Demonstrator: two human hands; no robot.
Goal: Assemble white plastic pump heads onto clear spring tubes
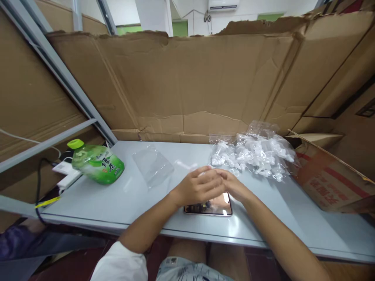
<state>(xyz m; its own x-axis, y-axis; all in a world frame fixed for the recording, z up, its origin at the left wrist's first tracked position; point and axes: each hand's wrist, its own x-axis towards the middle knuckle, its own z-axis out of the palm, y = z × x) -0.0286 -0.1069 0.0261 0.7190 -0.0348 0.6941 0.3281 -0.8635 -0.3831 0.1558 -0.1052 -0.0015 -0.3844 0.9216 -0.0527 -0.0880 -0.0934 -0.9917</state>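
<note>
My left hand [200,186] and my right hand [233,185] meet above the table's front half, fingers bent and overlapping. A bit of white shows at the left fingers, but what the hands hold between them is hidden. Just below them a phone [209,209] lies flat with its screen lit, partly covered by the left hand. Behind the right hand, clear plastic bags [260,154] full of small white plastic parts lie in a heap. A few loose whitish pieces [234,172] rest close to the right fingers.
A flat clear plastic bag [152,167] lies left of the hands. Farther left, a green drink bottle [98,162] lies on its side by white chargers [68,177]. A cardboard box [331,177] stands at the right. Cardboard sheets [187,78] wall off the grey table's [117,207] back.
</note>
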